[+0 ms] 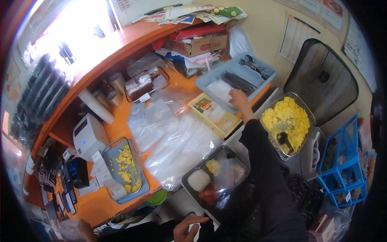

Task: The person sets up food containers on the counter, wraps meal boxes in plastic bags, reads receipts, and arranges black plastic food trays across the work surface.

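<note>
My right hand [240, 101] reaches over the near edge of a pale blue tray [266, 82]. Its fingers are bent together beside a white stack [219, 88]; what they pinch is hidden. Black plastic cutlery [240, 82] lies in the same tray. Low in the view is my left hand [188, 229], its index finger stretched and the others loosely bent, holding nothing I can see. Between the two hands stands a black compartment meal tray [217, 193] with a white mound, yellow scrambled egg [213, 166] and reddish food.
A steel pan of scrambled egg [286, 117] with a black spoon stands at right. Clear plastic bags [177, 149] cover the orange counter's middle. A yellow box [225, 129], a second egg tray [125, 165], a white printer [89, 135] and a blue rack [342, 165] surround this.
</note>
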The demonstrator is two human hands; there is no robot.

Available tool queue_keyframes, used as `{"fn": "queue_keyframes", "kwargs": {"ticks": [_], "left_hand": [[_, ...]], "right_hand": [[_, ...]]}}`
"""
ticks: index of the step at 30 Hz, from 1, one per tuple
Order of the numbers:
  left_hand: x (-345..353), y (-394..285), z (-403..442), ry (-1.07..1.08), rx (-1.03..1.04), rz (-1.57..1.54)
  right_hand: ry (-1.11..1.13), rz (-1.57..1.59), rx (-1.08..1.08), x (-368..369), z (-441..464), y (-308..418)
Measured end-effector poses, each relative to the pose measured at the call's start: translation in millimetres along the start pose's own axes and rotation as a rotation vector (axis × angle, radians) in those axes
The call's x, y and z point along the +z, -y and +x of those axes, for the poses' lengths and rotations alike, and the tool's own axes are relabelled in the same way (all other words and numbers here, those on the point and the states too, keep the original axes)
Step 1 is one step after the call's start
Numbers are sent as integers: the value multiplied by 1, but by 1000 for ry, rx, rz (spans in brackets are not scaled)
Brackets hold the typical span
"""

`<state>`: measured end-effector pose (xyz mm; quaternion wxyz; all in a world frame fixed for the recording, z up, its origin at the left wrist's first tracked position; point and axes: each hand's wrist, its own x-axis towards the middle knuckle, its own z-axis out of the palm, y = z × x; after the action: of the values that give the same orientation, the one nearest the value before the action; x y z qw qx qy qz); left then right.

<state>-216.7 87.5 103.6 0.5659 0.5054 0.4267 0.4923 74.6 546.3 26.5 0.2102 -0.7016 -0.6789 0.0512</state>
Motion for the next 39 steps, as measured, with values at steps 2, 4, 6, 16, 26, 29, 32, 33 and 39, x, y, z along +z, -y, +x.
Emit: {"fn": "queue_keyframes", "kwargs": {"ticks": [2, 4, 6, 16, 26, 29, 32, 33, 39], "left_hand": [[-10, 11, 10, -69, 47, 23], [-19, 17, 17, -73, 59, 58], [-25, 25, 18, -99, 46, 26], [-29, 28, 32, -119, -64, 8], [-33, -7, 93, -185, 1, 246], [-23, -49, 140, -194, 115, 301], [-3, -59, 192, -104, 165, 82], [9, -66, 206, -69, 123, -59], [65, -80, 239, -74, 81, -216]], "right_hand": [[-22, -98, -10, 10, 10, 2], [32, -173, 21, 23, 23, -2], [87, -224, 20, 26, 32, -9], [24, 474, -69, -30, 68, -44], [-79, 974, -100, -73, 29, 1], [21, 1180, -137, -101, -4, 33], [42, 1149, -435, -140, -57, 61], [-7, 1017, -470, -160, -82, 73], [-214, 589, -582, -231, -189, 99]]}}
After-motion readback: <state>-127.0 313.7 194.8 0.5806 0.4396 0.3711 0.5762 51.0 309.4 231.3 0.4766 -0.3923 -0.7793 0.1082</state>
